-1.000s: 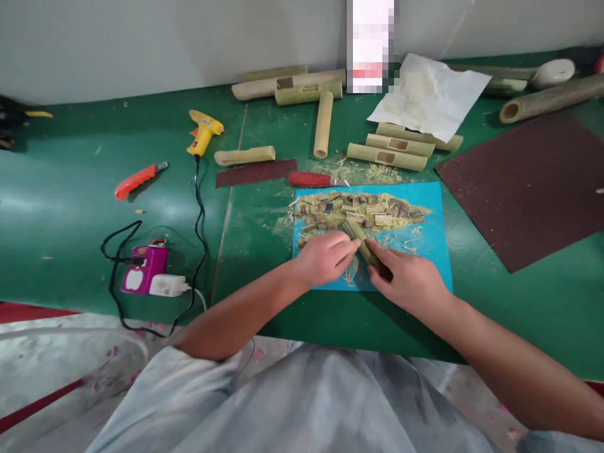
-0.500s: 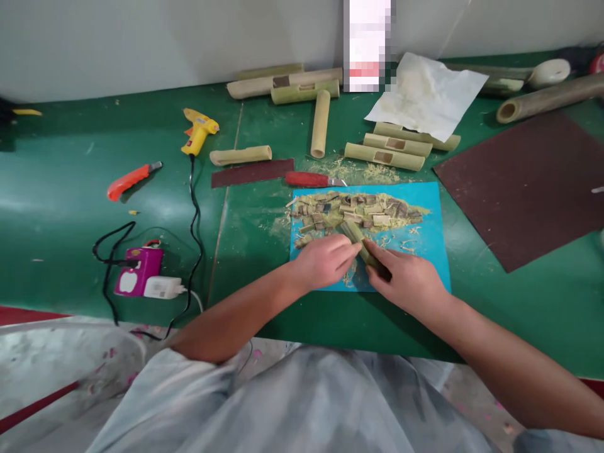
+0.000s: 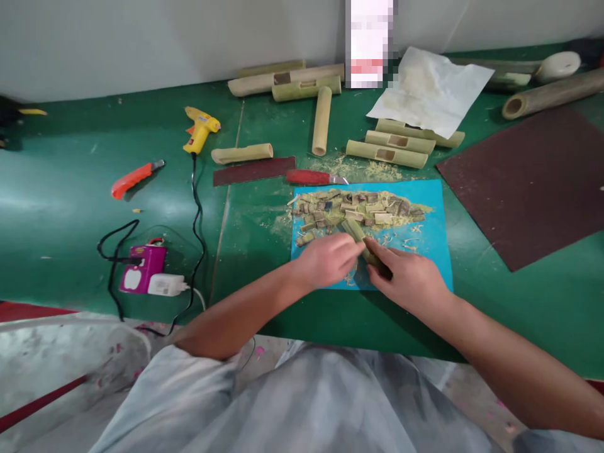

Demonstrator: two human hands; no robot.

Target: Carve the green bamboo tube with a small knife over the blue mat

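Note:
A short green bamboo tube point(image 3: 353, 230) lies aslant over the blue sheet point(image 3: 433, 242), its open end toward me. My right hand point(image 3: 410, 277) is closed around the near part of this tube, thumb and fingers on either side. Against the tube's middle, my left hand point(image 3: 330, 259) is closed in a pinch; whatever sits between its fingertips is hidden. Bamboo chips point(image 3: 372, 211) and pale shavings are heaped on the sheet just beyond both hands. At the sheet's far edge rests a red-handled knife point(image 3: 309, 177).
Left on the green table lie a yellow glue gun point(image 3: 202, 130), an orange cutter point(image 3: 132, 181) and a purple power adapter point(image 3: 144, 269) with black cable. Notched bamboo tubes point(image 3: 387, 154), white paper point(image 3: 427, 91) and a thin brown strip point(image 3: 255, 171) lie behind. A brown sheet point(image 3: 528, 195) is at right.
The camera view has shifted slightly, so the table items sit a little to the right. Both hands keep nearly the same hold at the bamboo tube.

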